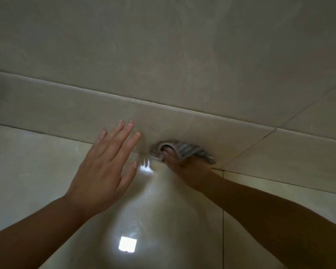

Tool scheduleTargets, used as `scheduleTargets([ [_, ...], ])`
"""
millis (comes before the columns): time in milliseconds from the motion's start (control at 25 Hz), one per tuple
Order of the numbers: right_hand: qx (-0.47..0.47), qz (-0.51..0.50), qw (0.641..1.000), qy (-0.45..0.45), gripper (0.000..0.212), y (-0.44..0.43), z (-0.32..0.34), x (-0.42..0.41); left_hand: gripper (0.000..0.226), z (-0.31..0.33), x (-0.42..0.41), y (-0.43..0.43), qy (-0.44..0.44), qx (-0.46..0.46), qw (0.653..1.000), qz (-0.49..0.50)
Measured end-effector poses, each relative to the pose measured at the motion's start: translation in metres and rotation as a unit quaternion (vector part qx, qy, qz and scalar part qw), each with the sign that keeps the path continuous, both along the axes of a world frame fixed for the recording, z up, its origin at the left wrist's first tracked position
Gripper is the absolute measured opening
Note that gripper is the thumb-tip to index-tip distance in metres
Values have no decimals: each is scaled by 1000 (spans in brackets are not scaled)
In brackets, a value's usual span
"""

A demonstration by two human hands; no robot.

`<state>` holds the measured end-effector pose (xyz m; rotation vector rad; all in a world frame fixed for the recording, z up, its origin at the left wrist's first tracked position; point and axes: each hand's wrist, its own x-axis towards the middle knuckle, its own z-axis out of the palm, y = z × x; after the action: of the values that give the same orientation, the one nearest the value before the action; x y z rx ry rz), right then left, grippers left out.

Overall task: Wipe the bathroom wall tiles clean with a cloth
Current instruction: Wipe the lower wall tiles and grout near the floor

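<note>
I see the cloth [190, 150] bunched into a striped grey wad against the wall, on the seam where the glossy tiles [37, 171] meet a matt strip [66, 107] above them. Its long axis runs along that seam, its right end dipping slightly. My right hand [184, 166] grips it from below, fingers curled into the folds, forearm reaching in from the lower right corner. My left hand [103, 171] lies just left of it, fingers straight and slightly fanned, tips over the strip; whether the palm touches the tile I cannot tell.
</note>
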<state>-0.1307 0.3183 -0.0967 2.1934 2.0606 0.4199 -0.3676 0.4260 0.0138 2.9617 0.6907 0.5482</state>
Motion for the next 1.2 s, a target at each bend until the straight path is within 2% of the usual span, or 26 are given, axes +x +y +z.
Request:
scheduleTargets([
  [40, -17, 31, 999, 36, 49, 15, 6, -15, 58, 0, 2, 0, 1, 1, 1000, 0],
  [80, 5, 73, 997, 36, 49, 30, 13, -24, 58, 1, 4, 0, 0, 1, 1000, -2],
  [160, 16, 73, 995, 73, 48, 28, 31, -21, 58, 8, 9, -1, -5, 7, 1000, -16],
  [280, 1, 92, 995, 40, 43, -28, 39, 25, 58, 26, 11, -5, -6, 24, 999, -33],
  [360, 29, 83, 996, -4, 48, -71, 58, 56, 58, 47, 12, -11, -3, 40, 998, -47],
  [440, 53, 39, 996, -61, 57, -92, 86, 62, 58, 69, 16, -19, -1, 60, 996, -64],
  [600, 140, -75, 987, -24, 56, -93, 134, 39, 58, 122, 30, -42, 0, 109, 988, -106],
  [720, 149, -121, 981, -29, 64, -97, 157, 27, 58, 163, 37, -63, -23, 130, 985, -106],
  [840, 131, -188, 973, 9, 66, -99, 175, 12, 58, 185, 37, -82, -68, 120, 986, -99],
  [920, 168, -210, 963, 35, 60, -100, 190, 3, 58, 182, 27, -91, -74, 110, 986, -103],
  [960, 190, -226, 952, 86, 56, -103, 201, 0, 58, 177, 19, -94, -62, 106, 986, -117],
  [1000, 212, -243, 929, 180, 54, -105, 215, -3, 58, 173, 12, -96, -43, 103, 985, -132],
  [1040, 237, -259, 885, 306, 52, -108, 226, -4, 58, 170, 5, -97, -23, 102, 984, -145],
  [1080, 264, -275, 813, 440, 50, -109, 237, -6, 59, 169, 1, -98, -6, 101, 983, -152],
  [1120, 292, -298, 717, 558, 47, -111, 250, -10, 59, 172, 0, -99, 4, 100, 983, -152],
  [1200, 337, -337, 491, 729, 39, -120, 273, -18, 61, 185, 4, -103, 18, 85, 987, -137],
])
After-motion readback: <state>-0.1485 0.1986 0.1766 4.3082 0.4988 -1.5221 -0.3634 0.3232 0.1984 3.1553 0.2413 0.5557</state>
